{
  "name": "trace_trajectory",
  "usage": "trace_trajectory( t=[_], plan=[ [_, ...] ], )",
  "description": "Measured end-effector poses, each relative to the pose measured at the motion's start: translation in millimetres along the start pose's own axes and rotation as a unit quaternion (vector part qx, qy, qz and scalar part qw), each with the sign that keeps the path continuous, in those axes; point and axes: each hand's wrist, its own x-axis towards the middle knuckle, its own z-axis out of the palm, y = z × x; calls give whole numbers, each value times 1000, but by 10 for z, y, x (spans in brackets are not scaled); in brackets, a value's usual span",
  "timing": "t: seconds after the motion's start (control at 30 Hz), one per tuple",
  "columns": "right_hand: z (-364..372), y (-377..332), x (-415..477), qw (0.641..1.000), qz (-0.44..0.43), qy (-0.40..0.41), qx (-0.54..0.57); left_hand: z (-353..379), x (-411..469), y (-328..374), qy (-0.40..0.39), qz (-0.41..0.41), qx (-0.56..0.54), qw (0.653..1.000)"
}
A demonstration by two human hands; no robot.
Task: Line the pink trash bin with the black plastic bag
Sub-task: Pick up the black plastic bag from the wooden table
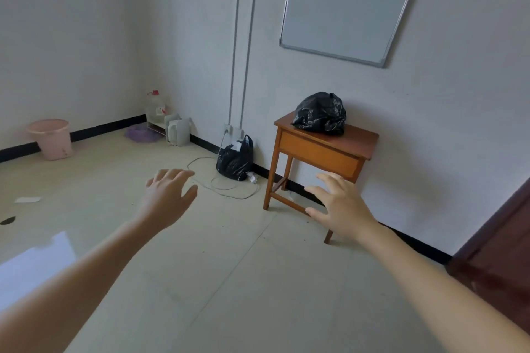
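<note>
The pink trash bin (53, 137) stands on the floor against the left wall, far from both hands, with no liner visible in it. A crumpled black plastic bag (321, 113) lies on top of a small wooden table (358, 140) by the right wall. My left hand (167, 195) is stretched out over the floor with fingers apart, holding nothing. In front of the table's legs, below the bag, my right hand (338, 206) is also spread and holds nothing.
A second, filled black bag (235, 159) sits on the floor by a wall socket with a white cable (223, 180) looping beside it. A water jug (155, 106) and white holders (179, 130) fill the corner. A whiteboard (350, 8) hangs above the table; a dark door (499, 252) is at right.
</note>
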Motion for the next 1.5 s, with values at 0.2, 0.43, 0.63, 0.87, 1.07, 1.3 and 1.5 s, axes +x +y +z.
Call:
trace_trajectory(
  t=[0.2,0.43,0.63,0.87,1.07,1.3,1.5],
  plan=[
    [-60,771,668,995,92,27,21,562,1068,350,-15,6,-49,999],
    [451,1658,864,984,170,-39,33,1486,1832,1060,-102,53,-69,991],
    [606,2799,1339,973,220,13,69,2107,2809,1844,-96,59,-89,990],
    [899,3738,2327,977,177,36,111,2682,3675,2197,-87,0,-108,990],
    [1548,4099,3179,983,114,-19,141,3308,4321,1887,-97,-66,-90,989],
    [1743,4705,4396,985,116,-15,130,3818,5525,1745,-77,-105,-117,985],
    [2061,5243,4964,977,163,-3,141,4388,6274,2081,-116,-71,-114,984]
  ],
)
